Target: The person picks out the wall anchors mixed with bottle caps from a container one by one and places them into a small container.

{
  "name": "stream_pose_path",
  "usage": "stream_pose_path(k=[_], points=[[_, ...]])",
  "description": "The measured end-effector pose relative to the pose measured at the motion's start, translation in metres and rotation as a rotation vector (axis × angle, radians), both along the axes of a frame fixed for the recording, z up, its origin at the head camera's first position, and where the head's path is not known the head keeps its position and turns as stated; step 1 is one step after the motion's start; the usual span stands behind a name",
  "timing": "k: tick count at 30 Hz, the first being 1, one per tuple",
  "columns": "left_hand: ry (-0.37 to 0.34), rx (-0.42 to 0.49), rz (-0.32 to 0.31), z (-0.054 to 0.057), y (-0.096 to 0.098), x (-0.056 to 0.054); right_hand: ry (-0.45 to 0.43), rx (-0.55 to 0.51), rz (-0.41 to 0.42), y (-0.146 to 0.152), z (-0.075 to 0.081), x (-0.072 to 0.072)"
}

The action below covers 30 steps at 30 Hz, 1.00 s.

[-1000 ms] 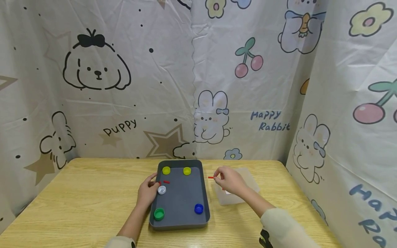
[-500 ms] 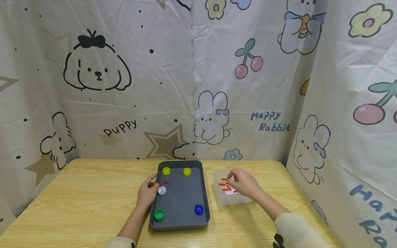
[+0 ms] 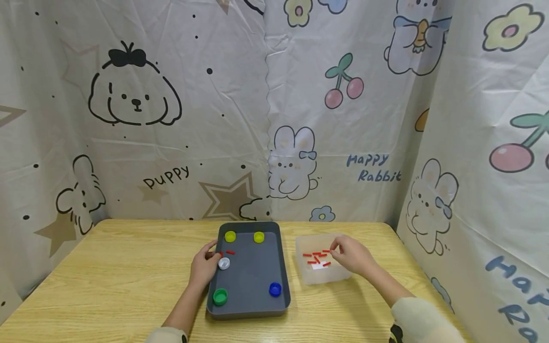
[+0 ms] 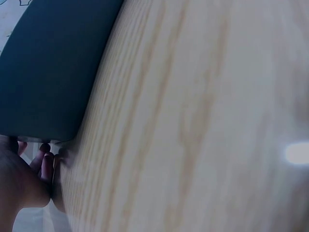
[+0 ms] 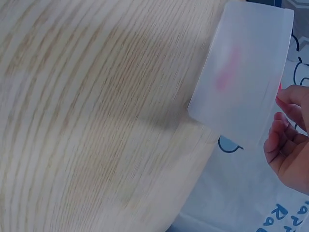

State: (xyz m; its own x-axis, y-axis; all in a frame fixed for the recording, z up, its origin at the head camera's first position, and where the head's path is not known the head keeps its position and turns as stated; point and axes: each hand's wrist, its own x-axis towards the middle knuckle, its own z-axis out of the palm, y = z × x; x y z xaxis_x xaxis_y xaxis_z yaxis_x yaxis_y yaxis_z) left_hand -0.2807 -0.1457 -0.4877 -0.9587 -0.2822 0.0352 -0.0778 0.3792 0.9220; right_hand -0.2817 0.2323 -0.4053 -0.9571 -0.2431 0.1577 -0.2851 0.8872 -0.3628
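In the head view my right hand (image 3: 352, 255) pinches a small red stick (image 3: 327, 251) between thumb and fingertips, above a translucent plastic box (image 3: 302, 274). Several more red sticks (image 3: 316, 259) lie in that box. My left hand (image 3: 203, 267) grips the left rim of a dark grey tray (image 3: 255, 313), its thumb on the inner side. Close to the thumb are a white bottle cap (image 3: 224, 263) and a red stick (image 3: 230, 252). A further bit of red shows at the thumb tip, partly hidden. The left wrist view shows fingers (image 4: 46, 162) at the tray's end.
Two yellow caps (image 3: 259, 237) sit at the tray's far end. A green cap (image 3: 220, 297) and a blue cap (image 3: 275, 289) are in its near corners. The wooden table (image 3: 128, 276) ends at a patterned cloth (image 3: 206, 119) behind and at the sides.
My right hand has moved right, from the gap beside the tray to over the box, the red stick still pinched. The sticks in the box have come into sight. My left hand stays put.
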Motion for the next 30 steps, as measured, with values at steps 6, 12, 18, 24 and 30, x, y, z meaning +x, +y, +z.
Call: stream_pose_path(k=[6,12,18,24,30], points=[[-0.001,0.003,-0.004,-0.0002,-0.0008,-0.0001,-0.003,0.002,-0.023,0.0063,0.0003,-0.0023],[0.001,0.003,-0.003,-0.0015,-0.0015,-0.0006,-0.011,0.003,-0.038,0.0088,-0.0014,-0.0038],[-0.009,0.003,-0.005,-0.0025,-0.0004,0.0004,-0.013,-0.008,-0.046,0.0094,-0.0031,-0.0043],[-0.004,0.01,-0.004,-0.003,0.0,0.0003,-0.006,-0.014,-0.059,0.009,-0.0029,-0.0053],[0.002,0.003,-0.001,-0.0025,-0.0004,-0.0002,-0.001,-0.009,-0.064,0.0084,0.0003,-0.0067]])
